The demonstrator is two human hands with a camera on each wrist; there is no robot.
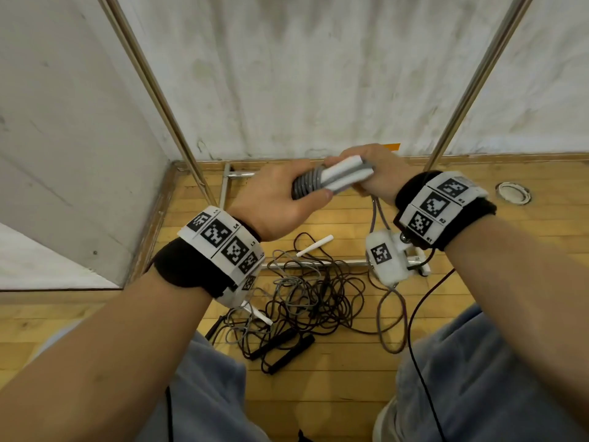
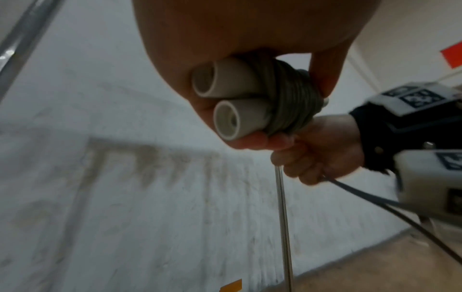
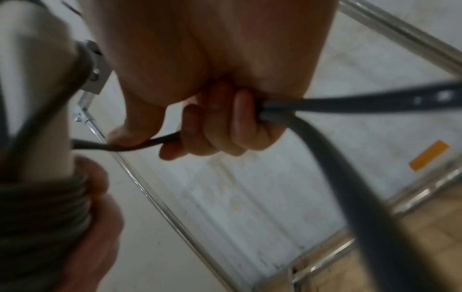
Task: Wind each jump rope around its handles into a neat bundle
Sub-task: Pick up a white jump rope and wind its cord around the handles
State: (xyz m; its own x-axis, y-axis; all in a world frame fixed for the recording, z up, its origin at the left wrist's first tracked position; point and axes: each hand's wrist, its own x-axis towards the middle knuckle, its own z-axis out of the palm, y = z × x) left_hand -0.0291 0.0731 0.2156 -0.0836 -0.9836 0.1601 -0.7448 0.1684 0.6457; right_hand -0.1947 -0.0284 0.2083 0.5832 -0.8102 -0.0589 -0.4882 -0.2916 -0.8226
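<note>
Grey cord (image 1: 306, 185) half-wound round paired white plastic handles (image 1: 345, 177), clamped by the left hand (image 1: 277, 202); the right hand (image 1: 379, 180) pinches its slack. Tangled dark ropes (image 1: 306, 295) await on the wooden floor (image 1: 334, 387).

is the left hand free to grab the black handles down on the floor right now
Probably not. The left hand grips the white handles with the grey rope coiled round them, so it is occupied. The black handles lie in the open by the tangle, unblocked, but it would have to let go first.
</note>
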